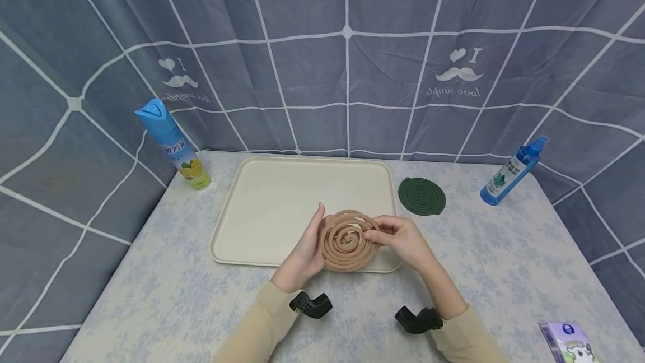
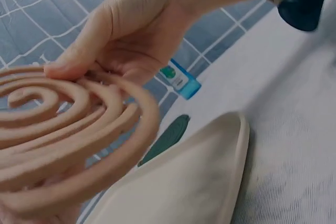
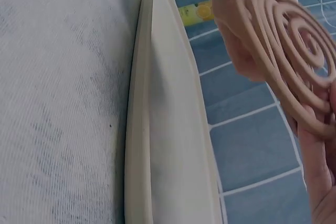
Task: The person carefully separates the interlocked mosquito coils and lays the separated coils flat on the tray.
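Observation:
A tan mosquito coil (image 1: 349, 241) is held above the near right part of a cream tray (image 1: 302, 195). My left hand (image 1: 308, 245) holds its left edge, thumb pointing up and fingers mostly hidden behind the coil. On the other side, my right hand (image 1: 400, 238) pinches the coil's rings between thumb and fingers. In the left wrist view, the right thumb lies on top of the coil (image 2: 68, 124), whose rings look slightly spread. In the right wrist view the left hand (image 3: 236, 35) is against the coil's far edge.
A dark green coil (image 1: 422, 196) lies right of the tray. A blue spray bottle (image 1: 511, 172) stands farther right, and a blue-and-yellow aerosol can (image 1: 176, 147) at the back left. A purple packet (image 1: 569, 343) lies at the near right. Grey-blue gridded cloth (image 1: 312, 71) surrounds the table.

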`<state>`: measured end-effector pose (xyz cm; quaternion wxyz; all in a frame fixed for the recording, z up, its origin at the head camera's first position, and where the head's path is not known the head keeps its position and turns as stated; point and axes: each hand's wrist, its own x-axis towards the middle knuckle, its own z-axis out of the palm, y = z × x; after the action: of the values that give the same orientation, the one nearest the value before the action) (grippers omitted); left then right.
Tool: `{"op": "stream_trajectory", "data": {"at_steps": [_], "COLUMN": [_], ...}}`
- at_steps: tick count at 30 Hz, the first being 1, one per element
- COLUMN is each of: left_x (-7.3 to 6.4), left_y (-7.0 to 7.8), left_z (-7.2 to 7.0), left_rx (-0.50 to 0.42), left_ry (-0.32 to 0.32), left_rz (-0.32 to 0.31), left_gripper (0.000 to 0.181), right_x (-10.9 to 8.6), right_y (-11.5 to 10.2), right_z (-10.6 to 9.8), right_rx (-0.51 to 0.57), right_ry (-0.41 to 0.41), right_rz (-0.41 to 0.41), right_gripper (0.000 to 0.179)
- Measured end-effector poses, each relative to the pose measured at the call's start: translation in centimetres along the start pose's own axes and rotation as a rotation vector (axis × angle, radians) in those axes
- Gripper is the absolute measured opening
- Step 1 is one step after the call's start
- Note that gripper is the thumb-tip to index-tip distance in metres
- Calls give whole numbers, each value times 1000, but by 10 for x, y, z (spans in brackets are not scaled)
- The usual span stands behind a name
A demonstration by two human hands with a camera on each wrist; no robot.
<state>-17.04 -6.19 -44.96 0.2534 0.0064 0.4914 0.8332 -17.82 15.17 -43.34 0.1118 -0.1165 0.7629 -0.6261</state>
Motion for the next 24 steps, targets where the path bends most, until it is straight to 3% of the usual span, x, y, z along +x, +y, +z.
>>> {"op": "stream_trajectory", "data": {"at_steps": [7, 12, 18, 24], "left_x": [-1, -1, -1, -2], "left_y": [1, 1, 1, -1], "left_z": [-2, -3, -3, -7], "left_rx": [181, 228, 243, 175], "left_ry": [-35, -38, -52, -29], "left_rz": [-22, -63, -118, -75], "left_gripper": [63, 67, 59, 59], "right_x": [-1, -1, 1, 2], "right_y": [-1, -5, -6, -1], "right_z": [-2, -4, -8, -10], "right_rx": [-110, -185, -244, -164], "right_ry": [-65, -100, -119, -108], "right_rz": [-71, -65, -91, -73], "right_gripper": [23, 22, 18, 22]}}
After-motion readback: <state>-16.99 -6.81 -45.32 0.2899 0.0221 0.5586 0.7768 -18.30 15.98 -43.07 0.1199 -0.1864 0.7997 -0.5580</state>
